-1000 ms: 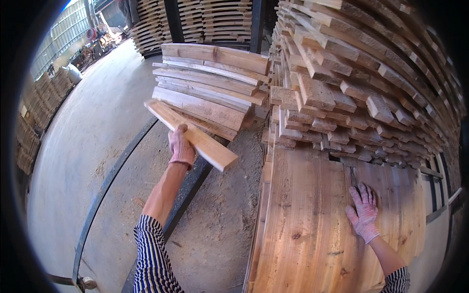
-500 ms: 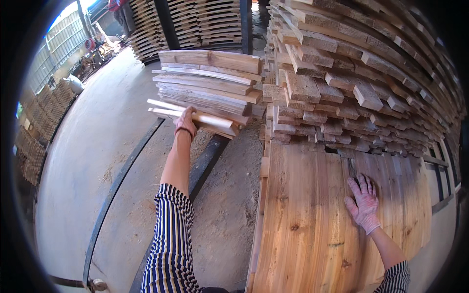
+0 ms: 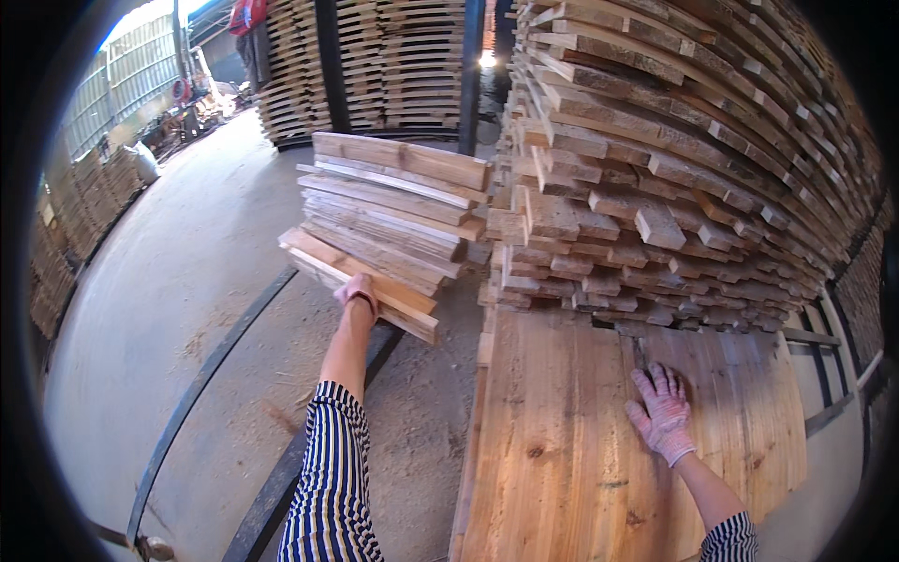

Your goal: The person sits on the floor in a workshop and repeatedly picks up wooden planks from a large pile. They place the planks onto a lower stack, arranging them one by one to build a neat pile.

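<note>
A tall timber stack [image 3: 674, 159] at two o'clock crowds the far end of the flat planks [image 3: 552, 403]; a board row [image 3: 384, 220] stands at ten. The left hand [image 3: 357, 288], at nine, curls at the near board [image 3: 414, 324], its grip hidden. The right hand [image 3: 664, 410], at four, lies spread and empty on the planks. Unlike a second ago, the near board sits alongside the row.

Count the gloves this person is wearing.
2: one on the left hand, partly hidden, at a board; one on the right hand, resting on the wooden surface.
</note>
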Available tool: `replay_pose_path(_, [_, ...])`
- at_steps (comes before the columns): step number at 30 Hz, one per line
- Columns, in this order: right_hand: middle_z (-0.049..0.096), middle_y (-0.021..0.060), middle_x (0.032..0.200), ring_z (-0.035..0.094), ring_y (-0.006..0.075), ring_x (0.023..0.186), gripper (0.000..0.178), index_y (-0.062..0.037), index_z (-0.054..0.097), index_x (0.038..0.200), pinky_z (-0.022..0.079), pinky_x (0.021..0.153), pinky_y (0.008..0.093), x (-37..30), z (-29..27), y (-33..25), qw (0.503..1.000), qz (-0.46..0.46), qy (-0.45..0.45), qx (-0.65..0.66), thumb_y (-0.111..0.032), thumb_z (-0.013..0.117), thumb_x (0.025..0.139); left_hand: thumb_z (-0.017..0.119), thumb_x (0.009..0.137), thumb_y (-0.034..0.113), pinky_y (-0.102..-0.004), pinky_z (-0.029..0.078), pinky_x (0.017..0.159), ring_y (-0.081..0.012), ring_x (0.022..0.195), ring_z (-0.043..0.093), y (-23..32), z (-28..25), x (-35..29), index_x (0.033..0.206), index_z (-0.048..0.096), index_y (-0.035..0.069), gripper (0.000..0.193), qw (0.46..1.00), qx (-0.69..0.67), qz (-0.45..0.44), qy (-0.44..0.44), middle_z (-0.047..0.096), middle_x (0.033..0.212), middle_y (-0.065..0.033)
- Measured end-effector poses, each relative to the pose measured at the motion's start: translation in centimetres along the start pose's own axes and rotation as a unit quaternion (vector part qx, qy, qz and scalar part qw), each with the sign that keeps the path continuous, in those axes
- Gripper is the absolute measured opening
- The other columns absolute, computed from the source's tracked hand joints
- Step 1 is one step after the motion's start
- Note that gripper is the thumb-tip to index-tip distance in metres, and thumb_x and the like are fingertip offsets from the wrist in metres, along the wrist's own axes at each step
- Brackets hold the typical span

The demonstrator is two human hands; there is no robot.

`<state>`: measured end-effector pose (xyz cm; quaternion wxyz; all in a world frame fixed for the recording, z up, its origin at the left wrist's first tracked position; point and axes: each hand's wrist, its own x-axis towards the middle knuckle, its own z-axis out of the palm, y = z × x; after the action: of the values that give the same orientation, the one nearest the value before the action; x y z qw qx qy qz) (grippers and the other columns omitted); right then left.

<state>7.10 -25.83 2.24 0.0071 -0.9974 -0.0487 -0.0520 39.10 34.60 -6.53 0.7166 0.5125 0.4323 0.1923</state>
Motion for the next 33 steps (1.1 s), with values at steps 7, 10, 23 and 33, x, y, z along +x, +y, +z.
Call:
replay_pose_path(7, [0.035, 0.02, 0.162, 0.03, 0.0418, 0.15, 0.069, -0.0198, 0.044, 0.155, 0.021, 0.124, 0.0548, -1.3, -0.7, 0.9, 0.999, 0.011, -0.03, -0.017, -0.057, 0.052, 0.096, 0.074, 0.08, 0.024, -0.0489, 0.05, 0.055, -0.0301, 0.073, 0.062, -0.9, -4.9, -6.5, 0.109, 0.063, 0.003, 0.037, 0.99, 0.053, -0.036, -0.127, 0.064, 0.093, -0.0169])
replay_pose_path(10, [0.033, 0.0185, 0.164, 0.031, 0.0434, 0.149, 0.069, -0.021, 0.045, 0.155, 0.021, 0.124, 0.0564, -1.6, -0.5, 1.2, 1.0, 0.014, -0.015, -0.007, -0.057, 0.051, 0.096, 0.074, 0.083, 0.024, -0.0498, 0.056, 0.063, -0.0314, 0.072, 0.065, 1.4, -10.4, -10.1, 0.095, 0.063, 0.006, 0.024, 0.979, 0.02, -0.07, -0.189, 0.063, 0.083, -0.0131])
replay_pose_path(23, [0.03, 0.0262, 0.16, 0.034, 0.0361, 0.142, 0.096, -0.0013, 0.018, 0.162, 0.027, 0.121, 0.045, 3.3, -11.1, -26.1, 0.709, -0.164, 0.084, 0.681, -0.065, 0.052, 0.099, 0.058, 0.101, 0.02, -0.0358, 0.054, 0.09, -0.0219, 0.093, 0.066, 4.3, -20.7, -43.0, 0.108, 0.07, 0.0, 0.024, 0.838, 0.13, 0.308, -0.431, 0.071, 0.102, -0.0114])
replay_pose_path(33, [0.065, 0.0094, 0.125, 0.061, 0.0194, 0.105, 0.077, -0.0077, 0.051, 0.145, 0.049, 0.092, 0.0325, -5.5, -20.8, -6.2, 0.582, -0.085, -0.082, 0.804, -0.053, 0.077, 0.089, 0.078, 0.082, 0.013, -0.0299, 0.054, 0.086, -0.0155, 0.099, 0.064, 6.2, -14.2, -59.9, 0.145, 0.047, 0.004, 0.071, 0.699, 0.17, 0.227, -0.656, 0.063, 0.123, -0.0091])
